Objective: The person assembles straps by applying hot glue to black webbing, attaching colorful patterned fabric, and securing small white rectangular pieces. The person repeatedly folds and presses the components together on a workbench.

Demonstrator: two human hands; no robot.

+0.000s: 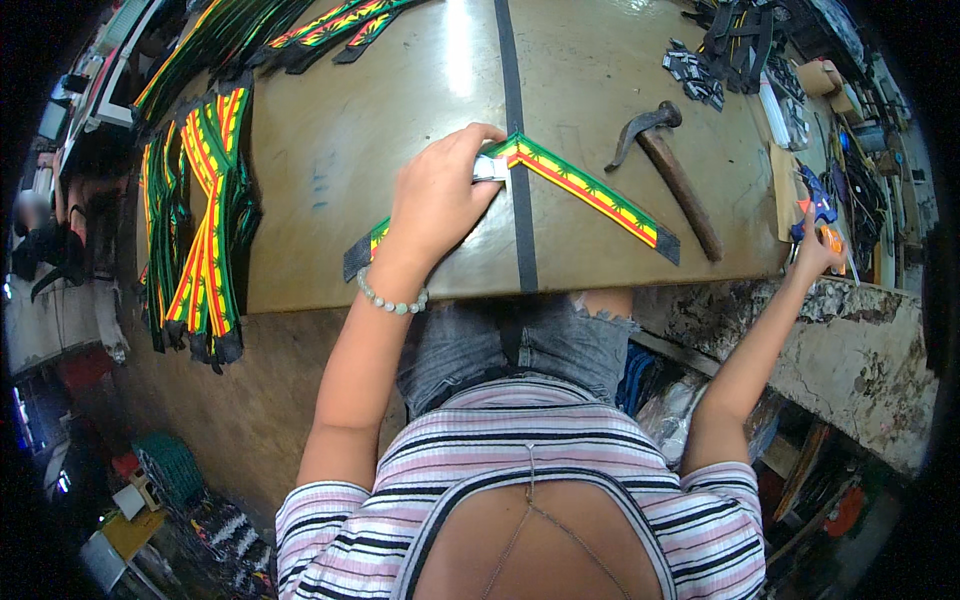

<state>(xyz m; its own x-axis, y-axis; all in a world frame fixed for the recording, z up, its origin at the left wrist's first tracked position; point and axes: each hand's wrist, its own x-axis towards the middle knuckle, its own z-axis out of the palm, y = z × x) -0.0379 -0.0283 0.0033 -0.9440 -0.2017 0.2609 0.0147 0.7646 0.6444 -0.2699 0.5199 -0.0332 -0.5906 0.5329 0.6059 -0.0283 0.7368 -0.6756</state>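
Strap point(590, 193) lies peaked, striped green, yellow and red, with black ends.

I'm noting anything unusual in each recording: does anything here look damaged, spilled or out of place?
Yes: the low wall at the right looks damaged, its surface flaking and darkly stained. On the table, I see no spill; the hammer lying beside the colorful strap doesn't seem odd.
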